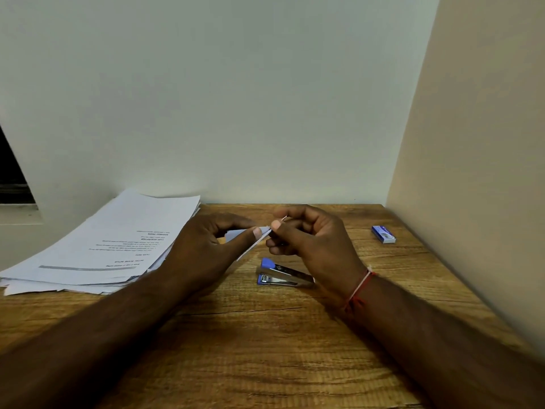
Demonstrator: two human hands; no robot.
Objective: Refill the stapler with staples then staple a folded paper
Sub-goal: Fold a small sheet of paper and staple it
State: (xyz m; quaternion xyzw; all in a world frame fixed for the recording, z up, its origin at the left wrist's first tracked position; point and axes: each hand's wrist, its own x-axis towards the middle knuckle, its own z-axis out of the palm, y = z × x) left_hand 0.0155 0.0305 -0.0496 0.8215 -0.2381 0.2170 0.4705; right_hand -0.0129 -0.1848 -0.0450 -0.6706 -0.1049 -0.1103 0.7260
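Observation:
Both hands hold a small folded white paper (239, 234) just above the wooden desk (265, 349). My left hand (206, 246) pinches its left part between thumb and fingers. My right hand (312, 240) pinches its right edge at the fingertips. Below the hands, a small metal stapler (283, 274) with blue ends lies on the desk, touched by neither hand. A small blue staple box (383, 234) rests at the far right of the desk, closed as far as I can tell.
A loose stack of printed sheets (112, 246) lies on the desk's left side, hanging over its left edge. Walls close in behind and on the right. A red thread is tied around my right wrist (358, 290).

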